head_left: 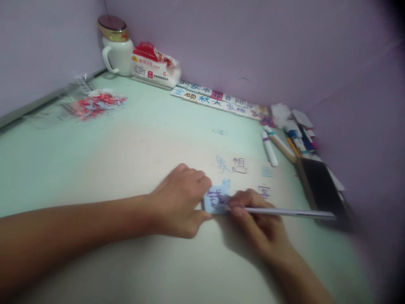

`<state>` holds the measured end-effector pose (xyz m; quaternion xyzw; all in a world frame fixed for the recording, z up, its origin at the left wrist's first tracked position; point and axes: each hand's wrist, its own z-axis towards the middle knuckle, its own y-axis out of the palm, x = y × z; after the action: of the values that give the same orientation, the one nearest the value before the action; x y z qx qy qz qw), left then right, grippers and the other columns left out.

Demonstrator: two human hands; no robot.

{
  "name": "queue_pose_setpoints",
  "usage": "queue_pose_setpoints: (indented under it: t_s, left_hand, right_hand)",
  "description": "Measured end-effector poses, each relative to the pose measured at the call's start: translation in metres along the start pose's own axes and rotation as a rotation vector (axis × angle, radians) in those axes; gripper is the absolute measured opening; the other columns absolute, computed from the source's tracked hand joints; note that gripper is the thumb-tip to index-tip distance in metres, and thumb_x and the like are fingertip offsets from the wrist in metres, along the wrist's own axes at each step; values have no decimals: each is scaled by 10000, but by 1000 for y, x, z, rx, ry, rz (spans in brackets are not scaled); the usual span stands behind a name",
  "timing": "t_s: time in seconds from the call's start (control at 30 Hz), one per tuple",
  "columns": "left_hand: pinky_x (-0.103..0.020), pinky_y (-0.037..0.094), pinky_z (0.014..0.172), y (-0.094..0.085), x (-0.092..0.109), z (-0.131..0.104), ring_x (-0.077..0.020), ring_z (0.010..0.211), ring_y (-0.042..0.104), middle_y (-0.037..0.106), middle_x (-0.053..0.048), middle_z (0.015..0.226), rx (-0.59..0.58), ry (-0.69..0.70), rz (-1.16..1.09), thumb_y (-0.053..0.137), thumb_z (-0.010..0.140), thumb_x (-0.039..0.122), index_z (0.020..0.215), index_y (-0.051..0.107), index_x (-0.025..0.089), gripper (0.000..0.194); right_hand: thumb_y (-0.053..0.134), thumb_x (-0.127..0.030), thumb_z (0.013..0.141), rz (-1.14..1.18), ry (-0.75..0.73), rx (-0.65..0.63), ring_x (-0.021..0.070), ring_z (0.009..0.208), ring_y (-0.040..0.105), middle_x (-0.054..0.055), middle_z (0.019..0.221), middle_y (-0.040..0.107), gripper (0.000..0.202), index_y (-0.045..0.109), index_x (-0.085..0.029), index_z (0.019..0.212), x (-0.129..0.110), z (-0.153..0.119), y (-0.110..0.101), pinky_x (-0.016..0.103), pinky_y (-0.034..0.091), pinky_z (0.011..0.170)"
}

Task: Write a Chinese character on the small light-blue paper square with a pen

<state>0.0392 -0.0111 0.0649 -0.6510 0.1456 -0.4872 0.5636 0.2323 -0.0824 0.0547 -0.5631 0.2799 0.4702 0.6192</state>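
A small pale blue square block (218,207) with a purple character drawn on its top lies on the table in front of me. My left hand (182,200) pinches the block's left side, thumb below and curled fingers above. From the right, my right hand (257,219) holds a slim silver pen-shaped tool (291,212), its shaft pointing right. The tool's tip meets the block's lower right part; its exact shape is too blurred to tell. Blue and purple characters (239,165) are marked on the pale tabletop just beyond the block.
Red and pale shavings (95,104) lie at the far left. A white mug (122,55) and a tissue pack (155,67) stand against the wall. Rows of character tiles (204,100) run along the back. Markers (269,148) and a dark phone-like slab (319,183) lie right.
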Motion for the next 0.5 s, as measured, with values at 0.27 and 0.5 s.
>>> queue_pose_setpoints:
  t_s: [0.27, 0.5]
  left_hand:
    - [-394, 368, 733, -1, -3, 0, -213, 719, 506, 563, -59, 790, -7, 29, -12, 587, 718, 335, 868, 556, 146, 243]
    - [-397, 372, 763, -6, -5, 2, -222, 760, 517, 579, -75, 830, -53, 70, -23, 600, 732, 315, 912, 569, 129, 261]
  right_hand:
    - [499, -177, 897, 42, 5, -7, 118, 633, 488, -16, 712, 549, 97, 535, -225, 821, 1, -1, -1, 231, 375, 544]
    - [507, -195, 902, 78, 51, -17, 115, 652, 500, -20, 714, 556, 100, 552, -232, 821, 1, 1, -3, 217, 380, 552]
